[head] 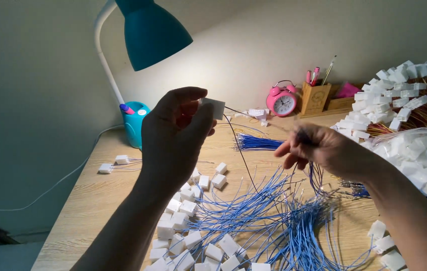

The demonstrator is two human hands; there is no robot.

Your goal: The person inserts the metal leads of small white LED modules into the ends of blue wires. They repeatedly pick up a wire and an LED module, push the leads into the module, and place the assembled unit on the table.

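My left hand (173, 133) is raised above the desk and pinches a small white plastic connector (214, 108) between thumb and fingers. A thin dark wire (238, 145) runs from the connector down toward the desk. My right hand (319, 148) hovers to the right with fingers curled around wire strands, blurred by motion. Below both hands lies a heap of blue wires (283, 221) fitted with several white connectors (183, 226).
A teal desk lamp (150, 30) stands at the back left on the wooden desk (88, 200). A pink alarm clock (281, 100) and wooden pen holder (316, 98) sit by the wall. Piles of white connectors (399, 90) and a clear bag of them (424, 160) fill the right.
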